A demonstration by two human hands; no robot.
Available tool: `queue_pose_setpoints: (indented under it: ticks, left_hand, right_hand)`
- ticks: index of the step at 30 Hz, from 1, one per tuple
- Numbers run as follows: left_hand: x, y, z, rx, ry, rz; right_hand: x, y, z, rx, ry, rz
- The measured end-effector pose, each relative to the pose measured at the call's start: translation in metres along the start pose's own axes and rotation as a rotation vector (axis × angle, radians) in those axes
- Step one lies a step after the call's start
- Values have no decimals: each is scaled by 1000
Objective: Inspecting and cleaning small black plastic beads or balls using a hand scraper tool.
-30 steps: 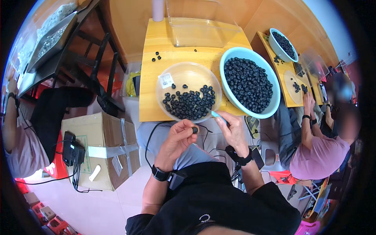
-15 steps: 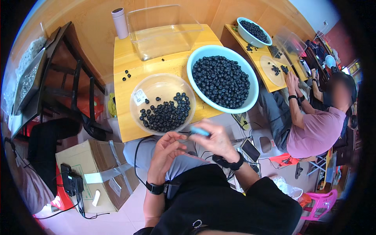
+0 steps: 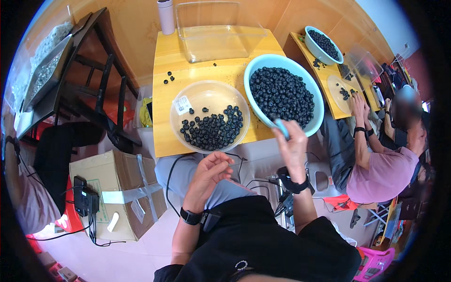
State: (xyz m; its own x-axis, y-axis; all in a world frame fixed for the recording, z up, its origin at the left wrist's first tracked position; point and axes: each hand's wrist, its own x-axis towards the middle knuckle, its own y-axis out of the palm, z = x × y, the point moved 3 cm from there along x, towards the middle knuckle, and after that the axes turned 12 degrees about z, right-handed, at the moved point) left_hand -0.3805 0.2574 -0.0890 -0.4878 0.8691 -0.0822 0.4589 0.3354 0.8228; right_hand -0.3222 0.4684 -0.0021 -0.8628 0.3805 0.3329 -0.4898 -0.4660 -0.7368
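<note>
My right hand (image 3: 295,149) is closed round a small tool with a light-blue handle (image 3: 282,128); its tip is too blurred to make out. It is held at the near rim of a pale-blue basin (image 3: 315,123) heaped with small round black pieces (image 3: 282,96), several showing a hole. My left hand (image 3: 210,175) is raised over my lap with curled fingers, thumb near the fingertips. Whatever may be in it is hidden. In front of it, a clear round tray (image 3: 211,89) holds a looser spread of the same black pieces (image 3: 213,131).
The trays stand on a yellow wooden table (image 3: 164,108), with a clear rectangular bin (image 3: 213,49) and a pink tumbler (image 3: 166,19) behind. A taped cardboard box (image 3: 127,188) is at my left. On the right, a person in pink (image 3: 383,176) works at another table.
My right hand has moved right and away from my left hand, up to the basin with the blue-handled tool. The whole view has shifted slightly, with the table now further right.
</note>
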Motion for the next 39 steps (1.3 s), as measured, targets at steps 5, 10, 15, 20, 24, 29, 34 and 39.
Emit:
queue_pose_setpoints:
  ticks: [5,10,15,20,24,29,34,39]
  left_hand:
    - [-3,-1,-1,-21,13,-2]
    - [-5,-4,0,-32,29,-16]
    - [-6,-6,-1,-32,33,-16]
    - [-9,-9,-3,-47,51,-26]
    - [-10,-15,-2,-66,89,-45]
    - [-10,-15,-8,-20,219,-158]
    - [-6,-3,-16,103,255,-264]
    - [-4,-12,-4,110,207,-196]
  right_hand:
    - [8,53,12,27,-62,207]
    - [26,84,25,-41,-109,419]
    - [34,116,41,-39,-160,571]
    - [36,139,35,-134,-149,590]
    - [35,129,32,-90,-146,526]
    - [25,88,59,144,-68,550]
    - [0,74,80,200,-171,566]
    - [-14,76,84,188,-189,557]
